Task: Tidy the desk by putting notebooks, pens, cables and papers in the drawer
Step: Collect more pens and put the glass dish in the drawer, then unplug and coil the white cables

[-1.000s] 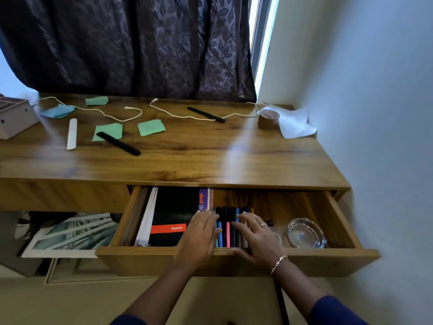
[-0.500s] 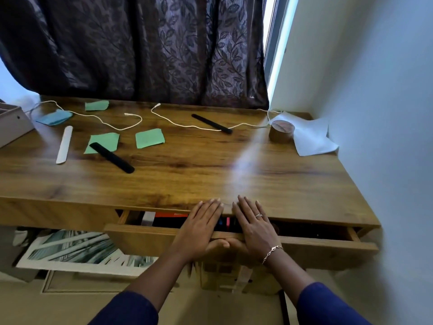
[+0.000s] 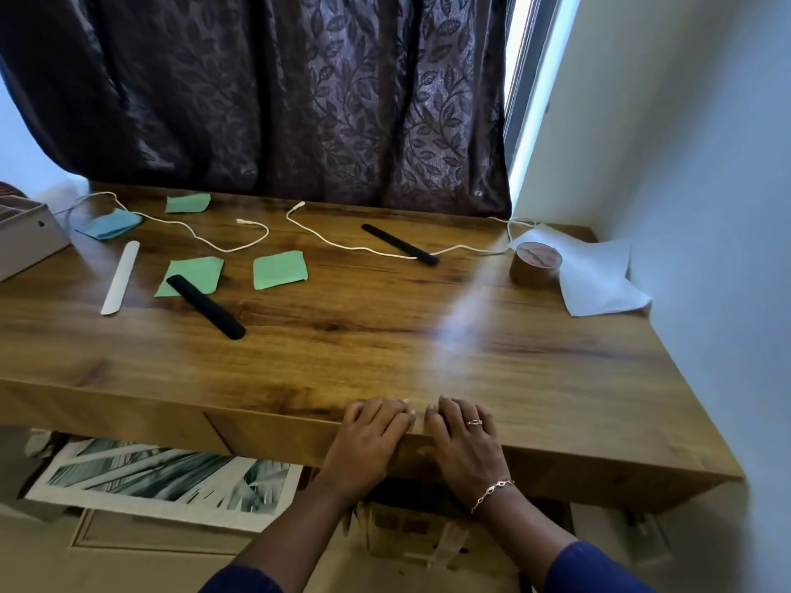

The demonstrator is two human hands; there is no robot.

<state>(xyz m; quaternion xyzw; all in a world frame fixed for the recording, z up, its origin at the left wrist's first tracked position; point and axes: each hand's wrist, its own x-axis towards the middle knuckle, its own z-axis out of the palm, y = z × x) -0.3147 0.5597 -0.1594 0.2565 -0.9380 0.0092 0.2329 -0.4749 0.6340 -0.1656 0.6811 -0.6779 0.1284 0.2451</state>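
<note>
The drawer front [image 3: 274,434] sits flush with the wooden desk [image 3: 385,336], so its contents are hidden. My left hand [image 3: 368,442] and my right hand [image 3: 464,442] lie flat side by side against the drawer front, fingers curled over the desk's front edge, holding nothing. On the desk lie green paper notes [image 3: 280,270], a blue note [image 3: 109,224], two white cables [image 3: 239,246] [image 3: 385,248], two black pens [image 3: 205,306] [image 3: 400,243], a white strip [image 3: 120,278] and a white paper sheet [image 3: 599,276].
A brown tape roll [image 3: 535,264] stands on the white sheet at the right. A grey box [image 3: 25,233] sits at the desk's left edge. A dark curtain [image 3: 278,92] hangs behind, a white wall bounds the right, and a framed print [image 3: 162,481] lies on the floor.
The drawer, wide open a second ago, has been pushed fully shut by both hands. The notebooks and pens inside are now out of sight.
</note>
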